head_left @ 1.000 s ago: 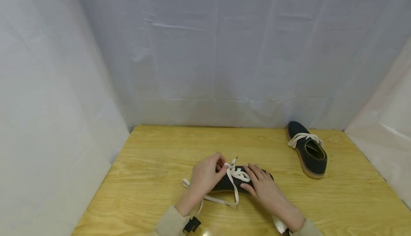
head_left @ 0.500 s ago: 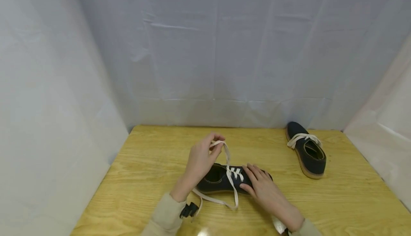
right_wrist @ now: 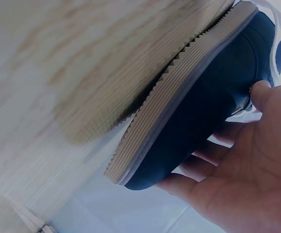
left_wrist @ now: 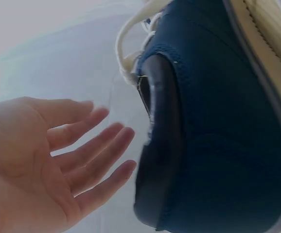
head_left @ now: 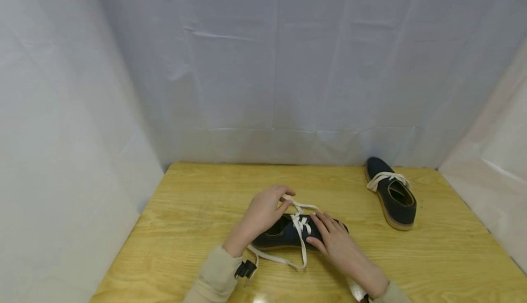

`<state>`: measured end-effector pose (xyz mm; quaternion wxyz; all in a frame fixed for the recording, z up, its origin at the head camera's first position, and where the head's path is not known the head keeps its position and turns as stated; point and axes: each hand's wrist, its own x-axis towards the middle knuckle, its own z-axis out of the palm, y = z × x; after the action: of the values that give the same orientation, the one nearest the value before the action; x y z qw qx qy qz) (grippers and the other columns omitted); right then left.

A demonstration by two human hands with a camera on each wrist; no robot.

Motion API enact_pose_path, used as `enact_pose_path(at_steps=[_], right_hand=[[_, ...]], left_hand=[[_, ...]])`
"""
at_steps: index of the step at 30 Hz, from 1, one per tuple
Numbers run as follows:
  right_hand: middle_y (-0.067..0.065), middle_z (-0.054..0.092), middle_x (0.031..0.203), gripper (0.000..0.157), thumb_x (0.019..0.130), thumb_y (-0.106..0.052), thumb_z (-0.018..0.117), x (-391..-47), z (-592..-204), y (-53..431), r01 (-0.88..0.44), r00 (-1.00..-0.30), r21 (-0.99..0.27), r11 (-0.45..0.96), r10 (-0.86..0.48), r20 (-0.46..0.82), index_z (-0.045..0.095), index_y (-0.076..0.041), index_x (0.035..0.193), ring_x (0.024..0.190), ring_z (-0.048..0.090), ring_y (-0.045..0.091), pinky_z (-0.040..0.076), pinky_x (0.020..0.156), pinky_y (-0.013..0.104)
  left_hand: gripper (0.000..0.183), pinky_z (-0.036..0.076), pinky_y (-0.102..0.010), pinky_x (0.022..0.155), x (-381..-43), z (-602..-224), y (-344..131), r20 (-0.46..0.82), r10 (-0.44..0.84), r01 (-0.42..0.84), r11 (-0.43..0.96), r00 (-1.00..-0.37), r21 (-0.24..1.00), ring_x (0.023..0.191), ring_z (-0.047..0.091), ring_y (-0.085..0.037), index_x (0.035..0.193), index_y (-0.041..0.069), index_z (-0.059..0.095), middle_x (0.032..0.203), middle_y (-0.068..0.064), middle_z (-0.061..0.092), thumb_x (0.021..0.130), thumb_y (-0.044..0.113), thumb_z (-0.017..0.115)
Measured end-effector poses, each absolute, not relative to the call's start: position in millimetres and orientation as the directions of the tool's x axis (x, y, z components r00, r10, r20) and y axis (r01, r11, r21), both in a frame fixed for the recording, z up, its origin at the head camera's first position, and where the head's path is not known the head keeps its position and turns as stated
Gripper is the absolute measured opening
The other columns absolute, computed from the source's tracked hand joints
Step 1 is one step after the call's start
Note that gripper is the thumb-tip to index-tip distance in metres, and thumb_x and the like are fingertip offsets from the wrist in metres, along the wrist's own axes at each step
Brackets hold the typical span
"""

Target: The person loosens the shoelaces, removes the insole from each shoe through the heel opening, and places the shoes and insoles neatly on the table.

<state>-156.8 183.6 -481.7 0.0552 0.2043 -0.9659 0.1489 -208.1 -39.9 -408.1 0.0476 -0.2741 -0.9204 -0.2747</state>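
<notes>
A dark navy shoe [head_left: 288, 238] with white laces lies sideways at the front middle of the table, toe to the right. My right hand [head_left: 337, 243] holds its toe end, thumb on the near side and fingers across the top. Above the opening is my left hand [head_left: 265, 209], beside a white lace [head_left: 306, 206] that arcs over the far side. In the left wrist view the fingers [left_wrist: 99, 165] are loosely spread with nothing visible between them. Another lace end [head_left: 273, 259] trails along the near side onto the table. The right hand hides the toe.
A second navy shoe [head_left: 389, 193] with tied white laces stands at the back right of the wooden table [head_left: 214, 188]. Pale sheeting [head_left: 230, 88] hangs behind and along both sides. A small black clip [head_left: 245, 269] is at the left sleeve.
My left hand pulled a lace up from the shoe, and the tangle over the eyelets came loose. It has since lowered, and that lace drooped to the far side. My right hand stayed put.
</notes>
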Motion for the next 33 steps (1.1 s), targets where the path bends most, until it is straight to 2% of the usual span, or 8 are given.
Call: enact_pose_path(at_steps=[5, 12, 17, 23, 29, 33], right_hand=[[0.022, 0.046, 0.152, 0.062, 0.103, -0.044, 0.055, -157, -482, 184, -0.407, -0.912, -0.263, 0.875, -0.375, 0.167, 0.049, -0.002, 0.149, 0.140, 0.044, 0.042, 0.039, 0.106, 0.063], [0.022, 0.047, 0.151, 0.061, 0.103, -0.042, 0.057, -157, -484, 184, -0.416, -0.907, -0.256, 0.873, -0.377, 0.187, 0.049, -0.002, 0.148, 0.139, 0.044, 0.042, 0.040, 0.106, 0.063], [0.022, 0.048, 0.151, 0.061, 0.102, -0.040, 0.058, -158, -484, 184, -0.417, -0.906, -0.263, 0.870, -0.376, 0.194, 0.050, -0.002, 0.148, 0.139, 0.045, 0.043, 0.040, 0.106, 0.063], [0.022, 0.048, 0.150, 0.061, 0.102, -0.041, 0.058, -157, -483, 182, -0.418, -0.906, -0.263, 0.870, -0.378, 0.188, 0.050, -0.002, 0.148, 0.139, 0.045, 0.043, 0.040, 0.105, 0.064], [0.023, 0.050, 0.148, 0.060, 0.102, -0.040, 0.059, -157, -484, 182, -0.430, -0.899, -0.257, 0.866, -0.382, 0.215, 0.051, -0.001, 0.147, 0.137, 0.047, 0.043, 0.041, 0.104, 0.064], [0.023, 0.051, 0.147, 0.059, 0.102, -0.039, 0.060, -157, -485, 182, -0.436, -0.894, -0.251, 0.864, -0.383, 0.233, 0.052, -0.001, 0.146, 0.136, 0.048, 0.043, 0.042, 0.103, 0.063]], left_hand=[[0.012, 0.056, -0.034, 0.082, -204, -414, -44, 0.205, 0.519, 0.548, 0.689, -0.830, 0.475, 0.099, 0.069, -0.019, 0.108, 0.016, 0.075, 0.111, -0.001, 0.072, 0.099, 0.022, 0.069], [0.011, 0.055, -0.031, 0.083, -200, -422, -43, 0.204, 0.542, 0.569, 0.682, -0.815, 0.460, 0.097, 0.069, -0.014, 0.105, 0.019, 0.077, 0.106, 0.005, 0.074, 0.094, 0.023, 0.074], [0.006, 0.054, -0.028, 0.077, -200, -426, -38, 0.249, 0.524, 0.576, 0.685, -0.815, 0.446, 0.088, 0.069, -0.010, 0.098, 0.021, 0.077, 0.097, 0.007, 0.074, 0.094, 0.024, 0.075], [0.006, 0.055, -0.026, 0.073, -198, -425, -36, 0.281, 0.507, 0.578, 0.683, -0.815, 0.445, 0.087, 0.070, -0.009, 0.100, 0.018, 0.076, 0.096, 0.005, 0.075, 0.096, 0.021, 0.073], [0.004, 0.054, -0.023, 0.073, -192, -419, -32, 0.337, 0.572, 0.661, 0.689, -0.748, 0.297, 0.083, 0.067, -0.007, 0.098, 0.017, 0.073, 0.094, 0.006, 0.071, 0.097, 0.019, 0.071], [0.002, 0.055, -0.028, 0.080, -188, -417, -27, 0.365, 0.629, 0.717, 0.669, -0.686, 0.195, 0.081, 0.065, -0.005, 0.098, 0.019, 0.071, 0.091, 0.008, 0.068, 0.096, 0.021, 0.071]])
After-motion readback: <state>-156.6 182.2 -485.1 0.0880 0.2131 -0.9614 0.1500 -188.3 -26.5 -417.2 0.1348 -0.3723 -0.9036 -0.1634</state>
